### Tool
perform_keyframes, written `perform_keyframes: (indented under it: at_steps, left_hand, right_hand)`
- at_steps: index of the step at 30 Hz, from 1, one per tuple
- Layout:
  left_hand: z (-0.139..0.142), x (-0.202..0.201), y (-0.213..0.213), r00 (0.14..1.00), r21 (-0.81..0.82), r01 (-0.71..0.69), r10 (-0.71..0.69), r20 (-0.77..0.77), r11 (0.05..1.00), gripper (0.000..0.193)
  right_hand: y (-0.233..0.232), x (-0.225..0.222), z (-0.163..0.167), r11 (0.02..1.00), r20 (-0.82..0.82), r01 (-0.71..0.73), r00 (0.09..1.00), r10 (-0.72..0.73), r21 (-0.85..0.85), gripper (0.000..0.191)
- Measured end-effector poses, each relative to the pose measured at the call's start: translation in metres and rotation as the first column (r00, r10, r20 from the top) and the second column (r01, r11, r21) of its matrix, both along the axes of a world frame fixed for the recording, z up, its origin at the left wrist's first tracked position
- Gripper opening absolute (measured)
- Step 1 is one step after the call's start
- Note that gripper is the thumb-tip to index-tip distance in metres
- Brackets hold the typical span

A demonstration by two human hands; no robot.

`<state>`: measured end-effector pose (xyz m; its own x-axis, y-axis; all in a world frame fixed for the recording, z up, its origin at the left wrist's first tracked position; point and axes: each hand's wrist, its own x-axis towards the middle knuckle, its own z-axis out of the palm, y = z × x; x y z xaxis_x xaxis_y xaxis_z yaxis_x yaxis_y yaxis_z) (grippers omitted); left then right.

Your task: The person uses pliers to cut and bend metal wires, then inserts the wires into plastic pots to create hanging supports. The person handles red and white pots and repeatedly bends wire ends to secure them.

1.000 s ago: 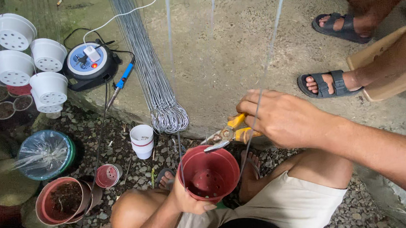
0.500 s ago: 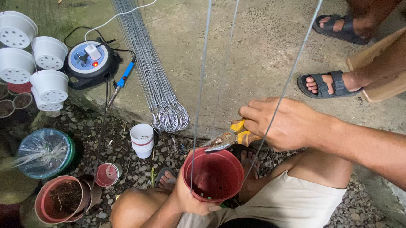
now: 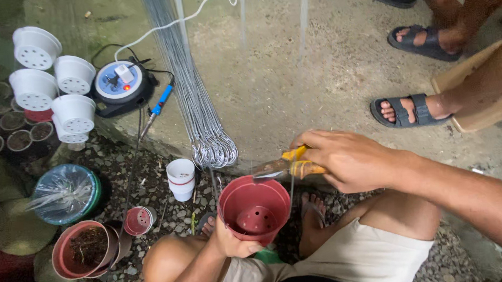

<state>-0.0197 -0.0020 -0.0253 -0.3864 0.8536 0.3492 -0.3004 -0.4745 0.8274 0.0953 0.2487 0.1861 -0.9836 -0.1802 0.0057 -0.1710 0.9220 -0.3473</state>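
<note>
Left hand (image 3: 234,241) gripping red plastic pot (image 3: 254,209) from below, between the knees over the gravel. Right hand (image 3: 345,159) clenched around yellow-handled pliers (image 3: 281,167) at the pot's rim, just below the bundle of hooked wires (image 3: 203,126). Small white cup (image 3: 181,179) close by.

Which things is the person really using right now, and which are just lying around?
In use:
- red plastic pot, held by the left hand
- yellow-handled pliers, in the right hand

Lying about:
- bundle of hooked wires
- white pots
- white cup
- extension cord reel
- soldering iron
</note>
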Motion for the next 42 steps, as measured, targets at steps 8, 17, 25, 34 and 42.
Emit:
perform_keyframes:
  at_steps: [8,17,25,34,42]
  left_hand:
    - [-0.007,-0.009,-0.003,0.985,0.020,-0.145,0.146,-0.095,0.989,0.117]
    - [0.022,-0.027,0.019,0.953,-0.058,-0.286,0.278,-0.124,0.956,0.124]
    - [0.014,-0.036,0.041,0.661,-0.118,-0.715,0.610,-0.436,0.690,0.132]
    - [-0.009,-0.041,0.058,0.501,-0.045,-0.824,0.690,-0.523,0.565,0.134]
    - [-0.022,-0.030,0.073,0.376,0.052,-0.869,0.727,-0.575,0.491,0.123]
  right_hand:
    - [0.044,-0.006,-0.071,0.973,0.033,0.232,0.972,-0.232,-0.003,0.044]
    - [0.063,-0.050,-0.196,0.743,-0.166,0.666,0.741,-0.651,0.059,0.034]
    - [0.051,-0.061,-0.207,0.643,-0.304,0.762,0.632,-0.713,0.077,0.043]
    - [0.041,-0.063,-0.201,0.731,-0.125,0.629,0.729,-0.673,-0.265,0.060]
    - [-0.054,-0.065,-0.172,0.547,-0.246,-0.042,0.920,-0.306,-0.836,0.113]
